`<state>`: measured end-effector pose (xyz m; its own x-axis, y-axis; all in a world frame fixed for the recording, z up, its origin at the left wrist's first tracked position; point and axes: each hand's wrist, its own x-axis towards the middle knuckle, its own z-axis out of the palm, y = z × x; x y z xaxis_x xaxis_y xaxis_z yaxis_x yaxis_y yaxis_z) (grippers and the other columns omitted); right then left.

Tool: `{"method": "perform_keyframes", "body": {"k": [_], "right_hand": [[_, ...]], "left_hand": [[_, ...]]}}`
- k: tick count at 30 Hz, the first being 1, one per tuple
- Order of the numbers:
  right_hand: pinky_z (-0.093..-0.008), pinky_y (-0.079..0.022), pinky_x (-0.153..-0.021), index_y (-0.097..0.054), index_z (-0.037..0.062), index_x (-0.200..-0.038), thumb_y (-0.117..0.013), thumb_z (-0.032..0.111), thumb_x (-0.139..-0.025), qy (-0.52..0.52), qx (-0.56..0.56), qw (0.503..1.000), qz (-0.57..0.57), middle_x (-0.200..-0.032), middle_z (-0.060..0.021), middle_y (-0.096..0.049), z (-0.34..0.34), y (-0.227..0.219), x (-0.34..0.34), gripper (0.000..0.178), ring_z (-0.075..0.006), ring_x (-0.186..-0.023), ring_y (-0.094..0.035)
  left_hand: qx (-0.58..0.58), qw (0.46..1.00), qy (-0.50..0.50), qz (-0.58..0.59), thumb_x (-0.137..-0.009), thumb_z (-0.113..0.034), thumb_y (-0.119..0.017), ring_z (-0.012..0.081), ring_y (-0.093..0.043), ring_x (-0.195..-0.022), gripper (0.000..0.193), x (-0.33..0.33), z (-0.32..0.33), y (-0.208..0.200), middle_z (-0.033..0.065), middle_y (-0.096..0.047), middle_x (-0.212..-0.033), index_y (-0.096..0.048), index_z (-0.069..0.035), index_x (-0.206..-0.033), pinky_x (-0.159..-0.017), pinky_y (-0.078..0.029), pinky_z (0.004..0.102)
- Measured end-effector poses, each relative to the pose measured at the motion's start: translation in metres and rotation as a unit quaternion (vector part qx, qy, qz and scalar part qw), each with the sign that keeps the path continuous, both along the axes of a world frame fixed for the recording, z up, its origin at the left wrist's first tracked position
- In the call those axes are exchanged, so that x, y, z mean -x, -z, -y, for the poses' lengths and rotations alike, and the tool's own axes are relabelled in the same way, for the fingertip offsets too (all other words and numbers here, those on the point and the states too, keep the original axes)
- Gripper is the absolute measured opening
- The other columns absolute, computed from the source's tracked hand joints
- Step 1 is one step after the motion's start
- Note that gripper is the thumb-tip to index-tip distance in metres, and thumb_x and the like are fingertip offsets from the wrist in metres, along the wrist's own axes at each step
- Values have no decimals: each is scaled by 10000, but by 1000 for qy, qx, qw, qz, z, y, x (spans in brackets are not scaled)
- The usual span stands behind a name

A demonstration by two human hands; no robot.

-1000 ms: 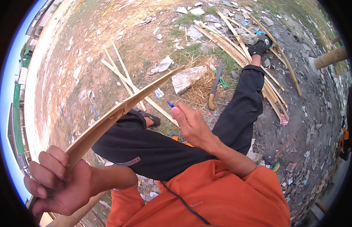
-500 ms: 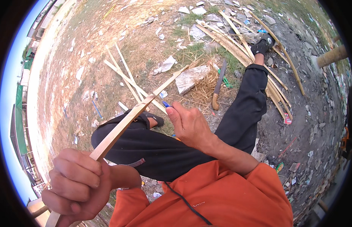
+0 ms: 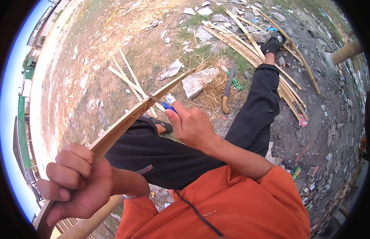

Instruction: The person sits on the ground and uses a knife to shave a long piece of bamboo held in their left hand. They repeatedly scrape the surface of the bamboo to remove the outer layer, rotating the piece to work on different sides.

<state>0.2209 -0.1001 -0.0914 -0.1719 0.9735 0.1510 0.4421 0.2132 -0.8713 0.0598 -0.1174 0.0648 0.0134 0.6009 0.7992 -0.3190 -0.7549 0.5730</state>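
My left hand [image 3: 79, 181], closed at the lower left, grips a long pale bamboo strip [image 3: 119, 125]. The strip slants up and away to the right, thinning to a point at its far end. My right hand [image 3: 191, 125] is wrapped around the blue handle of a small knife [image 3: 167, 106]. The short dark blade lies across the strip around its middle, where the surface looks rough and shaved. Most of the handle is hidden in my fingers.
A large wooden-handled knife [image 3: 228, 87] lies beside a weathered wood block [image 3: 200, 82] and shavings. Bamboo strips [image 3: 238, 46] are piled by my right foot; crossed strips [image 3: 131, 77] lie ahead. A bamboo pole [image 3: 91, 219] is at lower left, a post [image 3: 346, 52] at right.
The knife has shifted slightly left along the strip, and its blade now shows. My left hand has moved slightly left and up, turning the strip so more of its broad face shows.
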Motion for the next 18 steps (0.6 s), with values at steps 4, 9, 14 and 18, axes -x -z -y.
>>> {"method": "perform_keyframes", "body": {"k": [4, 9, 14, 18], "right_hand": [[-488, -415, -505, -514, 4, -772, -431, 305, -968, 73, 67, 994, 43, -559, -239, -532, -25, 53, -8, 369, -424, -538, -549], [-510, -419, -495, -539, 9, -805, -427, 317, -966, 22, 35, 999, -35, -513, -222, -521, -1, 13, -21, 366, -430, -504, -549], [-478, -365, -492, -502, 6, -769, -428, 271, -972, 34, 39, 998, -31, -534, -211, -482, -4, 35, -13, 342, -424, -503, -499], [-480, -372, -501, -510, 7, -769, -407, 292, -979, 1, 62, 997, -52, -537, -213, -486, -4, 14, -17, 368, -427, -522, -508]], "left_hand": [[-6, 1000, -1, -9, -913, -585, -407, 105, -274, -491, 465, -4, -2, -2, -24, -291, -576, -395, -149, -752, -518, -246, 286], [-14, 999, 27, -40, -913, -595, -390, 106, -283, -491, 474, -10, 6, 4, -26, -298, -576, -391, -145, -763, -516, -260, 287], [-43, 998, -46, -31, -920, -582, -382, 125, -318, -413, 477, -19, 0, 0, 3, -346, -544, -369, -144, -731, -391, -285, 279], [-52, 997, -56, -20, -925, -575, -375, 123, -323, -399, 479, -14, 1, 4, 0, -353, -532, -369, -141, -723, -371, -289, 269]]}}
